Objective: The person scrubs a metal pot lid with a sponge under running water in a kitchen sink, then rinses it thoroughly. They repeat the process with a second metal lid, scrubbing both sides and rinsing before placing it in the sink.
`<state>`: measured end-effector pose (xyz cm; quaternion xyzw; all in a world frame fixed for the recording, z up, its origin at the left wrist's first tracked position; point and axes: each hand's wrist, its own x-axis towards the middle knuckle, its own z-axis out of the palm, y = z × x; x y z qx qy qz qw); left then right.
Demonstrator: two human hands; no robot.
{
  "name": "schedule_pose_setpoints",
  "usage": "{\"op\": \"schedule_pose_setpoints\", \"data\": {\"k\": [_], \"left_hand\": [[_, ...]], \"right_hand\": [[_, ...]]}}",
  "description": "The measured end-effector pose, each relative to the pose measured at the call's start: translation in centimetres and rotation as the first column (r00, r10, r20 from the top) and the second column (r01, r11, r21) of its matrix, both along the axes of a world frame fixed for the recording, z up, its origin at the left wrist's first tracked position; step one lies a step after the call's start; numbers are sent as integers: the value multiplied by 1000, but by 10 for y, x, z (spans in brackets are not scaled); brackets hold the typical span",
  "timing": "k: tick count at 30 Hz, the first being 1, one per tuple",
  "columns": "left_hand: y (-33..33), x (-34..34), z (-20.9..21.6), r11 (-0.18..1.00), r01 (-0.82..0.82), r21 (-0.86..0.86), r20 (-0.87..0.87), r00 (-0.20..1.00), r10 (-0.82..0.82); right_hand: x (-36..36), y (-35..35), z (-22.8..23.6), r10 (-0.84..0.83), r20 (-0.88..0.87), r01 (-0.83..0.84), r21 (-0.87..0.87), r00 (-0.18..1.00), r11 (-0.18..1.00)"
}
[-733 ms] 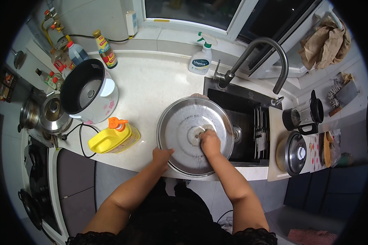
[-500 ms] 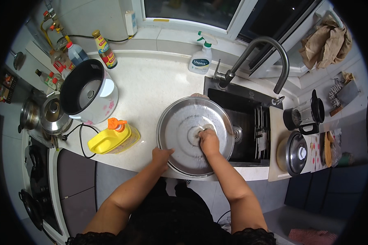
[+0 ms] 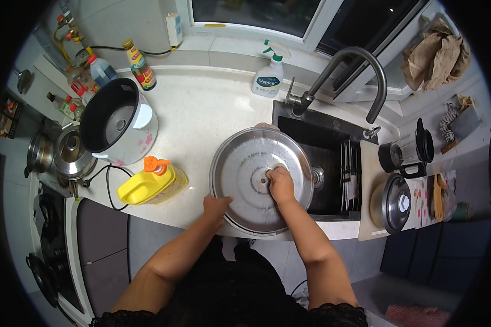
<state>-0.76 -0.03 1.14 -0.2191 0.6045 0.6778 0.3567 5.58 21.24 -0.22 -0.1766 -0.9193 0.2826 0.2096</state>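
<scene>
A large round metal pot lid [image 3: 240,163], with concentric rings and a small dark spot at its centre, lies tilted over the counter edge and the left part of the sink. My left hand [image 3: 218,208] grips its near left rim, thumb on top and fingers hidden beneath. Against the inner face, just right of the centre, my right hand [image 3: 281,185] presses with fingers bunched together. Whatever is under those fingertips is too small or hidden to make out. Whitish wet streaks mark the metal around them. Behind the far rim peeks a small beige thing, mostly hidden.
The dark sink [image 3: 324,136] holds a wire rack [image 3: 350,174], with a curved faucet [image 3: 379,82] above. A spray bottle [image 3: 267,80] stands behind. To the left are a yellow jug [image 3: 147,188] and a white cooker [image 3: 144,139]. A lidded pot [image 3: 390,204] sits right.
My right hand has shifted slightly up and to the right on the lid, uncovering the dark spot at its centre. My left hand keeps its hold on the rim.
</scene>
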Motion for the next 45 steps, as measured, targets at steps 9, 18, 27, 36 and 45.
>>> {"op": "schedule_pose_setpoints", "data": {"k": [9,18,27,36,45], "left_hand": [[3,6,-9,1000,-18,16,-58,998,19],[3,5,0,998,-7,65,-168,986,18],[3,3,5,999,32,10,-197,980,-29],[1,3,-9,1000,23,2,-203,979,-22],[0,0,-14,997,66,-42,-197,978,-73]], "right_hand": [[8,-27,-8,76,-5,-75,62,997,995],[14,-27,-9,-2,-74,7,79,997,997],[1,-44,-2,60,-47,-61,-29,997,998],[4,-54,6,140,-55,-142,-38,989,989],[11,-29,0,-26,5,26,-14,1000,1000]]}}
